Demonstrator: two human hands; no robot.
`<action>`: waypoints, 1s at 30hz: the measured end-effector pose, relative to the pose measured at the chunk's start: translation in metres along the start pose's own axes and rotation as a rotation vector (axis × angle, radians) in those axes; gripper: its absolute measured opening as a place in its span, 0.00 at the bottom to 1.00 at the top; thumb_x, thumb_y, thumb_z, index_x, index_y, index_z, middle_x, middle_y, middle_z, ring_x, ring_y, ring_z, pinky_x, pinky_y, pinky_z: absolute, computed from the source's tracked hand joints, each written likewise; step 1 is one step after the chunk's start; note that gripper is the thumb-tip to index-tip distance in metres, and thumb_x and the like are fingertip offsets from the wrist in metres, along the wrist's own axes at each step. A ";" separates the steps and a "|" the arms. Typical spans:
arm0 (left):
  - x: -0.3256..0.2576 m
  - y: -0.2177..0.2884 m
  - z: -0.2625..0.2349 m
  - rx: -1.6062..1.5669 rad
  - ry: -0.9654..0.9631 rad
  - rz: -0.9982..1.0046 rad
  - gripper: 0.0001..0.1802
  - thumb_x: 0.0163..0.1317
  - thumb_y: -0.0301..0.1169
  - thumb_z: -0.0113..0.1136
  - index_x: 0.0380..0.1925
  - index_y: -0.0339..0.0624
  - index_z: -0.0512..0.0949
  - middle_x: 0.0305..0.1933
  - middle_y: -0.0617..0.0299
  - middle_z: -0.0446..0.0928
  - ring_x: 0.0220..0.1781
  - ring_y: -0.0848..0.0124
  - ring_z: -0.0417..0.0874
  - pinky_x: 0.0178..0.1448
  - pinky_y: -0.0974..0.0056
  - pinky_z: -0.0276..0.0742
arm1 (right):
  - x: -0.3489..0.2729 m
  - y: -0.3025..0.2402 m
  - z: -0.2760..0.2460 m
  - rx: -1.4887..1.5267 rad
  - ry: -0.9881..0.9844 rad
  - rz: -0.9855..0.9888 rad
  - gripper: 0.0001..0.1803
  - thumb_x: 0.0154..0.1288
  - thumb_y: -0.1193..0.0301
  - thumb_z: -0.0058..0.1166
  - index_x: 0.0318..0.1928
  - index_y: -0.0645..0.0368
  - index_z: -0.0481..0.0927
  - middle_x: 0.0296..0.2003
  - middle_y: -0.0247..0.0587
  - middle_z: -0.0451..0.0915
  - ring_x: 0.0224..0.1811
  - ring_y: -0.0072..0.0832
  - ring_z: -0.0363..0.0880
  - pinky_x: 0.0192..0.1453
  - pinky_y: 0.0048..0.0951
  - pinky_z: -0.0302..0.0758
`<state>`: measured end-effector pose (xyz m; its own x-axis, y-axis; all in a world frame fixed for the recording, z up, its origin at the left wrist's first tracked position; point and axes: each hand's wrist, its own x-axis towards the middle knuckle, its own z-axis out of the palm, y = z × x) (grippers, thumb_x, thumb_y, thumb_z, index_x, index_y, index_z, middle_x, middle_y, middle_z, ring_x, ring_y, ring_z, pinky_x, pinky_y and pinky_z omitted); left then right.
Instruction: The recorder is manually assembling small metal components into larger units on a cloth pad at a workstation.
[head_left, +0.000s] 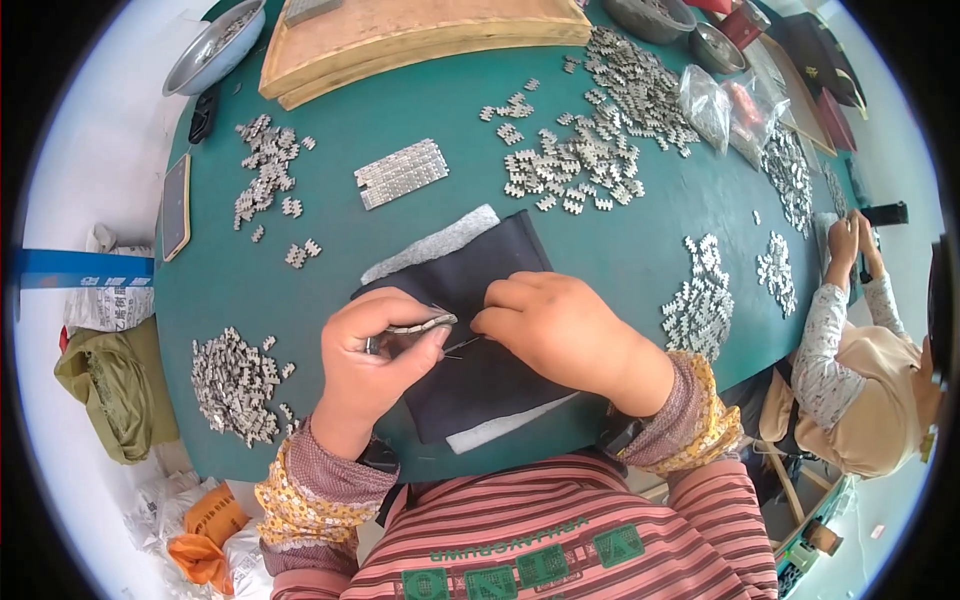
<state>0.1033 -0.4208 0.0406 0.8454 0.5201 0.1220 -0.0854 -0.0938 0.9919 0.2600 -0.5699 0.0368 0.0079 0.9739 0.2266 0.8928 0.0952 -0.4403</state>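
Left hand (pixel 375 365), centre of frame: fingers closed around a short strip of joined metal links (pixel 420 325), held level, thumb pressing from below. Right hand (pixel 545 320), just to its right: fingers curled, pinching a thin pin (pixel 462 346) whose tip points at the strip's end. Fingertips of the two hands nearly meet.

Both hands sit over a dark cloth (pixel 480 370) laid on a white foam sheet (pixel 430 245), on the green worktop (pixel 610 255).

Loose metal links lie in heaps around: one pile (pixel 235 385) at lower left, near the left wrist; a scatter (pixel 262 170) at upper left; a broad spread (pixel 590 140) at upper centre-right; another pile (pixel 700 295) right of the right forearm. A flat block of assembled link rows (pixel 402 172) lies above the cloth.

Upper left: a wooden tray (pixel 400 45), a metal bowl (pixel 215 45) beside it. A phone (pixel 176 205) lies at the worktop's left edge.

Right edge of frame: another person's hands (pixel 850 245) at the worktop, closed on something small; cannot tell what.
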 end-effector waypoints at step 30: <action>0.001 -0.002 -0.004 0.134 -0.111 0.093 0.06 0.53 0.18 0.65 0.31 0.35 0.82 0.29 0.63 0.79 0.26 0.80 0.79 0.27 0.77 0.72 | 0.007 -0.004 0.003 0.086 0.221 0.006 0.12 0.48 0.77 0.60 0.36 0.55 0.79 0.29 0.35 0.74 0.32 0.35 0.78 0.37 0.35 0.75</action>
<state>0.1020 -0.4170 0.0391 0.8909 0.4073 0.2009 -0.1014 -0.2528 0.9622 0.2550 -0.5632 0.0371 0.1204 0.9066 0.4045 0.8509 0.1156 -0.5125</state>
